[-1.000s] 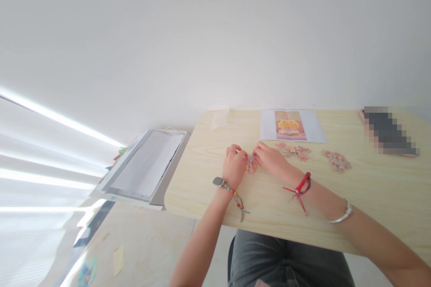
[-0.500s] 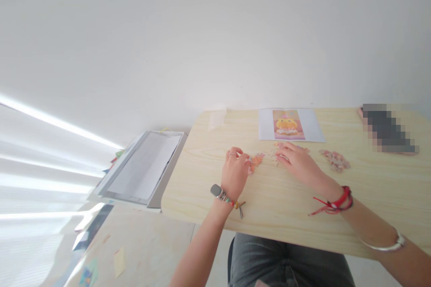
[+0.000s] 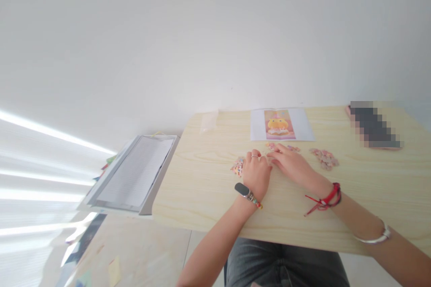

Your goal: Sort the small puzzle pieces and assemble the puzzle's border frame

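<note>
Resting on table (image 3: 208, 188) mid-width, toward far edge: left hand (image 3: 257, 174), fingers curled, contents not visible. Joined puzzle cluster (image 3: 238, 167) just left of its knuckles, left hand nearer. Right hand (image 3: 291, 164) flat, fingertips meeting left's, over loose pieces (image 3: 271, 146). Second pile (image 3: 324, 157) further right.

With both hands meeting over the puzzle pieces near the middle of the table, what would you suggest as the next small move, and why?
Probably lift one loose piece from under the fingertips and carry it left to the small joined cluster. The left hand and right hand rest together on the table at the scattered pieces, while the cluster lies apart, beside the left hand. Whether a piece is already pinched, I cannot tell.
</note>
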Motion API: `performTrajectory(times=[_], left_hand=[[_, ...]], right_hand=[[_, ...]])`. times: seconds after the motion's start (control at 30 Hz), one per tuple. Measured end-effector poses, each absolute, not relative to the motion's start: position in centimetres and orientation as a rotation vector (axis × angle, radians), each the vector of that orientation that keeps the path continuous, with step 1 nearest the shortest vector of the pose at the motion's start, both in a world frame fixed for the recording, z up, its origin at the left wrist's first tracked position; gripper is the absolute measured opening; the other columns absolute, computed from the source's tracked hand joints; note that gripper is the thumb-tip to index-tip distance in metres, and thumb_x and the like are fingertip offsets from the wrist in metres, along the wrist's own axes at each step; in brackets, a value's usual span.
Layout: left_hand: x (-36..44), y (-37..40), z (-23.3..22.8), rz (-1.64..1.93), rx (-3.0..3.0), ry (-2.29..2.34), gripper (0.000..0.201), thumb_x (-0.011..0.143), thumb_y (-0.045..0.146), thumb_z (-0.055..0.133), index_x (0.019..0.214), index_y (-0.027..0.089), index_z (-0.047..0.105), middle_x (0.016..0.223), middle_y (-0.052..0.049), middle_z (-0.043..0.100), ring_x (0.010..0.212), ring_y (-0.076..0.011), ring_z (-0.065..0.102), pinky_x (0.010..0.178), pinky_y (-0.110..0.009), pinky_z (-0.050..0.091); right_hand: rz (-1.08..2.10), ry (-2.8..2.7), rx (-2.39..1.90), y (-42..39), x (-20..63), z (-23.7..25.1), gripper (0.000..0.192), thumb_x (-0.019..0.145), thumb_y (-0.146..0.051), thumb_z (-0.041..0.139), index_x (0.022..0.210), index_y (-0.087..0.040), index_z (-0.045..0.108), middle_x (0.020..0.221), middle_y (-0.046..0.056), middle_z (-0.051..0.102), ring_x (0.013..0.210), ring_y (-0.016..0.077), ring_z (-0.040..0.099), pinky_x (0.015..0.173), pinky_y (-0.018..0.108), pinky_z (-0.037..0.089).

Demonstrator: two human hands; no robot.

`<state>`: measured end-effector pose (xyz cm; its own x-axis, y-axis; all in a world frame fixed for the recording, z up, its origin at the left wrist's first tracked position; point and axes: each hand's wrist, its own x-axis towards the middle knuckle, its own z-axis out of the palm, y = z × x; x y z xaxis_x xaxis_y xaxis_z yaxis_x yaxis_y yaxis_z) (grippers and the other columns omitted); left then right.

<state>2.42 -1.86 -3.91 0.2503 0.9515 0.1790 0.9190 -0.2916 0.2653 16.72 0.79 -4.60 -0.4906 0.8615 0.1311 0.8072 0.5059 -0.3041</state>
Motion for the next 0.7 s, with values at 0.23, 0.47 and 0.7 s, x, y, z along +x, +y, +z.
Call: performTrajectory(times=[0.23,0.47,0.7], left_hand=[[2.5,-1.8,-3.9,0.417,2.486,1.775,0.013,0.082,0.011,0.048,0.076,0.014,0.06,0.094,-0.011,0.053,0.092,-0.0241,0.048,0.076,-0.039,0.045],[2.6,-2.7,-3.6,0.423,2.556,1.694,0.007,0.077,0.019,0.059,0.073,0.013,0.061,0.093,-0.01,0.052,0.091,-0.0247,0.047,0.078,-0.039,0.046],[1.6,-3.5,-3.7,0.597,2.526,1.542,0.014,0.084,0.014,0.049,0.073,0.016,0.058,0.098,-0.009,0.05,0.091,-0.0202,0.048,0.077,-0.037,0.047]], right_hand=[[0.336,-2.501,-1.398,0.8,16.8,-4.9,0.018,0.083,-0.013,0.044,0.085,-0.018,0.062,0.096,0.008,0.054,0.08,0.0175,0.054,0.064,0.028,0.041],[0.345,-2.526,-1.453,0.2,16.9,-5.1,0.016,0.084,-0.013,0.043,0.076,-0.016,0.056,0.088,0.006,0.053,0.076,0.0159,0.053,0.063,0.027,0.039],[0.33,-2.563,-1.514,-1.3,17.4,-4.2,0.017,0.084,-0.009,0.039,0.081,-0.016,0.054,0.089,0.006,0.051,0.064,0.0129,0.05,0.054,0.026,0.036]])
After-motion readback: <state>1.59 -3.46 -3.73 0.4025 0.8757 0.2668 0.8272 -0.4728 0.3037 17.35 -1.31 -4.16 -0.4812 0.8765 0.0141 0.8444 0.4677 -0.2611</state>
